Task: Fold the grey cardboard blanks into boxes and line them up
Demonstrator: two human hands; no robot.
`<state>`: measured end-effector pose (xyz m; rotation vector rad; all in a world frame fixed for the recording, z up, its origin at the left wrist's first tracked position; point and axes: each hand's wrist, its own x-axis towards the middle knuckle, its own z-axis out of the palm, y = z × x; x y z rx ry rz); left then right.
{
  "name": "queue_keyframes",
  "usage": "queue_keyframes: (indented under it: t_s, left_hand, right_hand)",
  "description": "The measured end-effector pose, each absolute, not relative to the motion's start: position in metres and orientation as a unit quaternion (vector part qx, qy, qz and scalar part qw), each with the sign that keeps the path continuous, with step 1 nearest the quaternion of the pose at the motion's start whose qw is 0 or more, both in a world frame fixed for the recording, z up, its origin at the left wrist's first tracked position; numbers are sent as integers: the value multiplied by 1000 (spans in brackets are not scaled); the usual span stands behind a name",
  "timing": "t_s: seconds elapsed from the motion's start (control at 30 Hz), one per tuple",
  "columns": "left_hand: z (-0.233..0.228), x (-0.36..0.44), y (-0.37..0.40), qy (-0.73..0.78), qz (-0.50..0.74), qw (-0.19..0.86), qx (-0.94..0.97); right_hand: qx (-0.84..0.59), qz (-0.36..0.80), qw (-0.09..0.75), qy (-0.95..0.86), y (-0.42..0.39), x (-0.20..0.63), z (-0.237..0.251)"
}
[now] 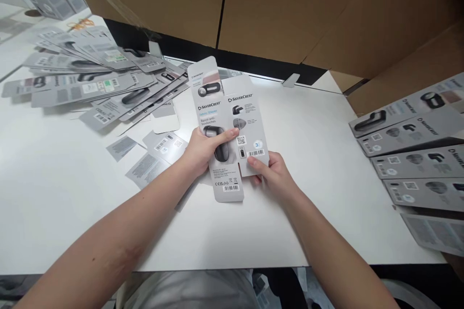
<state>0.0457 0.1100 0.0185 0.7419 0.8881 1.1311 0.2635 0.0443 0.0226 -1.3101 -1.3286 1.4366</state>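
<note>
Above the middle of the white table I hold a flattened grey cardboard box (235,120), printed with SilverCrest, "Fabric Shaver", a QR code and barcodes. My left hand (205,150) grips its left edge, the thumb lying across the front panel. My right hand (272,172) has its lower right edge between thumb and fingers, most of the fingers being behind the card. The end flaps stick out at top and bottom. Just left of my left hand, loose grey printed pieces (148,166) lie on the table.
A fanned pile of flat box blanks (97,70) covers the back left of the white table (308,231). Several folded boxes (416,154) stand in a row at the right edge. Brown cardboard (268,14) walls off the back, with small white clips (291,80) at its foot.
</note>
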Motion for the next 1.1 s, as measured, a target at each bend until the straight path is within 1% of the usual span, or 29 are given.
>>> queue_keyframes:
  t_s: [0.1,0.23,0.33,0.5,0.63,0.83,1.1]
  left_hand:
    - [20,46,109,375,510,702,327]
    - [16,48,107,389,521,681,336]
    - [13,50,106,401,517,671,348]
    - [16,50,108,371,520,696,328]
    - [21,47,112,335,550,710,285]
    - [20,43,115,328,573,694,288]
    - [19,39,114,334,541,696,334]
  right_hand:
    - [-492,580,383,-525,46,265,23]
    - [-567,537,383,-494,46,255,22]
    - [-608,502,401,-466,46,247,21]
    - [-588,491,424,-483,46,248,26]
    - [-591,492,399,-499,45,255,30]
    - [-591,497,384,-506,42,258,33]
    - [-601,481,388,-507,41,257,34]
